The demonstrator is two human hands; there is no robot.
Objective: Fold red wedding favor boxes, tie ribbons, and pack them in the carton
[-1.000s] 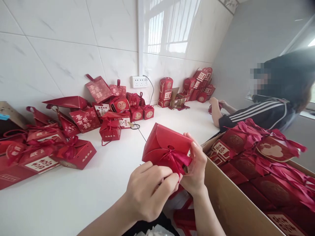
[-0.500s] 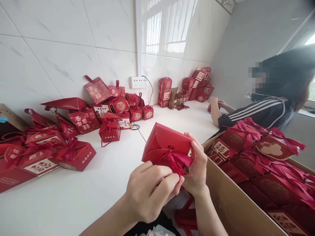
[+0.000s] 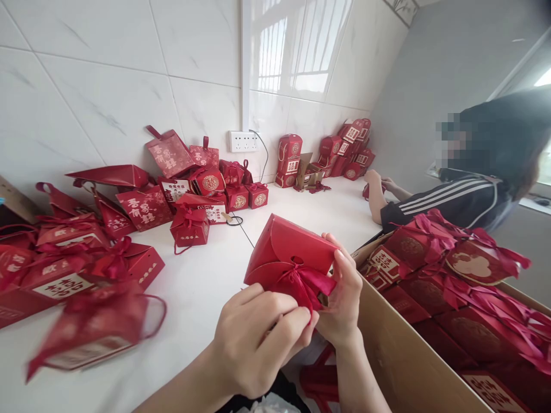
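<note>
A red gift box [image 3: 288, 241] with curved, overlapping flaps is tilted above the white table, its dark red ribbon [image 3: 318, 281] tied in a bow on the side facing me. My right hand [image 3: 346, 292] grips the box by its right end, thumb and fingers around it. Closed on the ribbon just below the knot, my left hand [image 3: 258, 338] pinches it between thumb and fingers. The underside of the box is hidden behind my hands.
On the left stand several red gift boxes [image 3: 144, 206], with one blurred box [image 3: 99, 321] nearer me. An open carton [image 3: 396, 350] of ribboned boxes is at right. Beyond it, a person in a striped sleeve [image 3: 447, 198] handles something red. A power strip [image 3: 243, 141] is on the wall.
A blurred red box with a ribbon has come into view on the table at front left. My hands keep the same hold on the box and ribbon; the view has shifted slightly.
</note>
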